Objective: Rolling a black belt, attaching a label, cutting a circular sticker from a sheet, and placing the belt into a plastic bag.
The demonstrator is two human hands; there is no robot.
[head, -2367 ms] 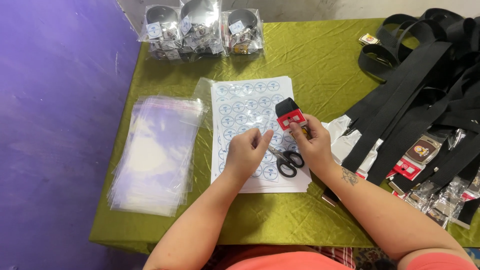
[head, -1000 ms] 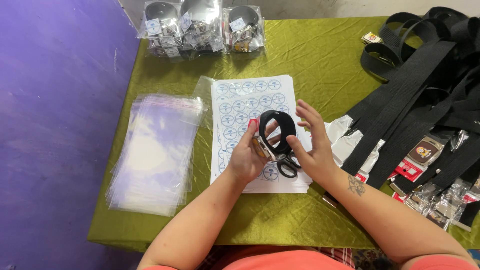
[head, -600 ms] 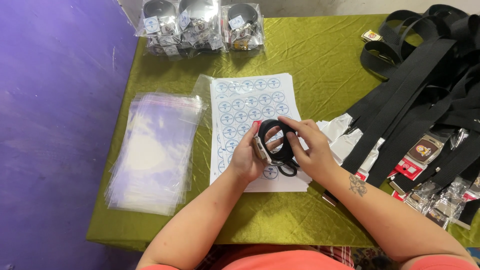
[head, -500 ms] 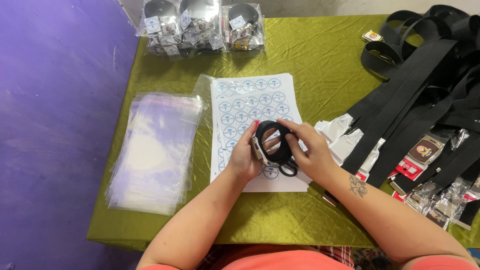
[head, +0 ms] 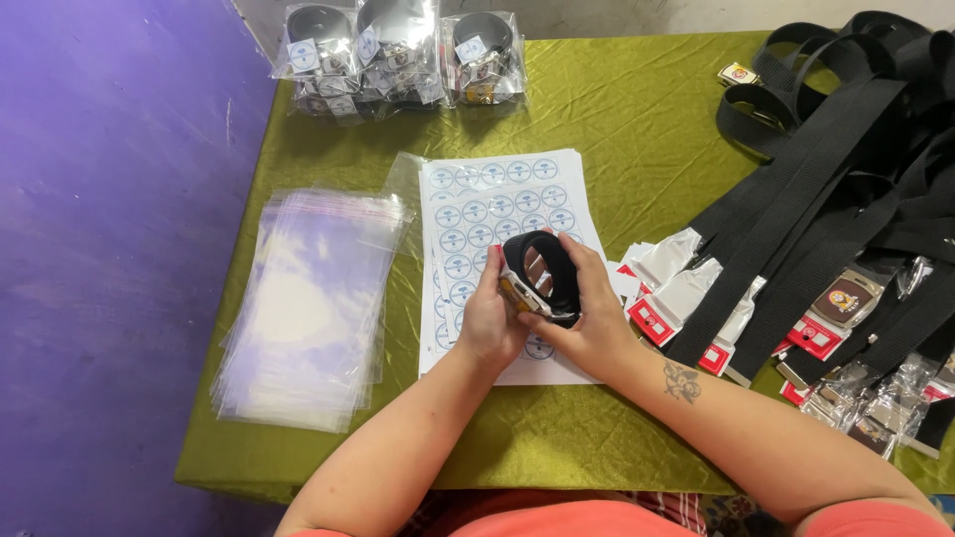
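Coiled black webbing belt (head: 545,273), rolled into a ring with a metal buckle, sits above the white sheet of round blue stickers (head: 487,214). The left hand (head: 487,318) curls tightly round its left side; the right hand (head: 587,318) wraps its right. Glossy clear bags (head: 308,308) lie far left; loose black straps (head: 846,169) are piled right.

Scissors hidden under hands, black belts (head: 846,169) cut off right
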